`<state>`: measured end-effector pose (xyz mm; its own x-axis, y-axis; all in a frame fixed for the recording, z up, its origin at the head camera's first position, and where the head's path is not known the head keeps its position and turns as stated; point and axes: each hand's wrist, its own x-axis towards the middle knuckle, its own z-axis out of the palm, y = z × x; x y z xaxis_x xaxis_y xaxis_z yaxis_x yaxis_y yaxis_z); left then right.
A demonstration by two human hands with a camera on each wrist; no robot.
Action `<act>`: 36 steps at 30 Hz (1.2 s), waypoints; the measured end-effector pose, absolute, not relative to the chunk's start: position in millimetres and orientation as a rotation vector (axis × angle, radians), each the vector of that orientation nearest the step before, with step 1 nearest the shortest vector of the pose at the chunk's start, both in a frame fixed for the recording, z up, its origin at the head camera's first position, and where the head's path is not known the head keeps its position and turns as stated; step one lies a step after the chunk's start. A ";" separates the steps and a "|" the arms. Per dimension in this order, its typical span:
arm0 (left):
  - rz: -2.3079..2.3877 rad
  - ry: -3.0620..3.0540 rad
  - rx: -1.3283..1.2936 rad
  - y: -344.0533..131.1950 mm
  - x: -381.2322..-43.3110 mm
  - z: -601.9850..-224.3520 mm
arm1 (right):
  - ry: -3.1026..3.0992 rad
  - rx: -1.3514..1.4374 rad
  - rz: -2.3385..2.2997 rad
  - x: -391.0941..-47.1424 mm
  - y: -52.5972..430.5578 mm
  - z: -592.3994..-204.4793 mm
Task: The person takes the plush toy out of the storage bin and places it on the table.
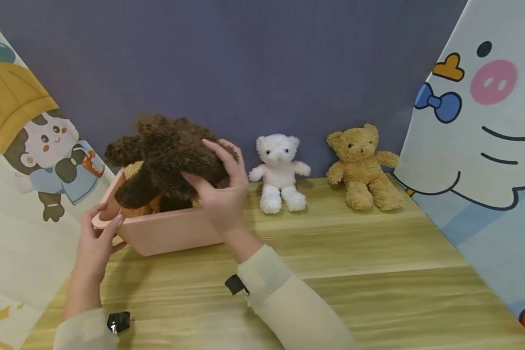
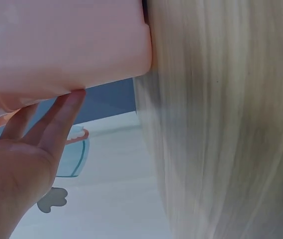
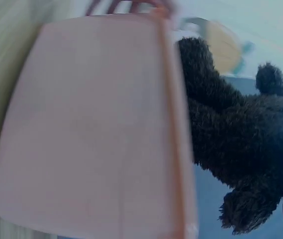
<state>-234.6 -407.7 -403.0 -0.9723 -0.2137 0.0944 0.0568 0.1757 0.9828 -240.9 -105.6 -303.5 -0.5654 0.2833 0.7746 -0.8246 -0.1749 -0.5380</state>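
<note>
Slate-blue backdrop point(image 1: 288, 58) behind the pink plastic bin point(image 1: 175, 233); under the bin and stretching well to its right, yellowish wood-grain tabletop point(image 1: 354, 291). Flanking the bin, pale printed panels: near its left end, a cartoon figure in a yellow knitted hat point(image 1: 24, 104); well off to its right, a white cartoon character with a blue bow tie point(image 1: 437, 102).

Bin mouth upward, long side running roughly left to right. Above that mouth, a shaggy dark brown plush toy point(image 1: 170, 160), long axis also roughly left to right along the bin, limbs pointing toward the bin's left end and down toward its opening; head end impossible to tell. Inside the bin, below the toy, golden-brown plush point(image 1: 133, 169), mostly hidden.

Farther right of the bin, a golden-tan teddy bear point(image 1: 362, 167), upright and facing forward; between that bear and the bin, a smaller white teddy bear point(image 1: 280, 170), likewise upright and forward-facing.

At the bin's right end, right hand point(image 1: 225, 194) gripping the toy, thumb and fingers apart around the fur. At the bin's near left corner, left hand point(image 1: 95, 243) pinching the rim, fingertips pressed against the outer wall in the left wrist view. Nearer than the bin, pale sleeves point(image 1: 297, 301) with small black gadgets point(image 1: 235, 284).
</note>
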 end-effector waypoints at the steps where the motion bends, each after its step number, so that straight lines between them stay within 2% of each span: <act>1: -1.892 -2.231 0.162 -407.0 -235.0 -402.9 | -1.256 0.644 1.872 -237.7 -100.3 -302.8; 12: -1.917 -2.212 0.248 -400.0 -243.4 -398.0 | -0.756 0.375 2.131 -213.8 -58.2 -316.1; 36: -1.925 -2.196 0.330 -394.0 -241.9 -401.0 | -0.454 0.291 2.005 -190.6 48.0 -300.8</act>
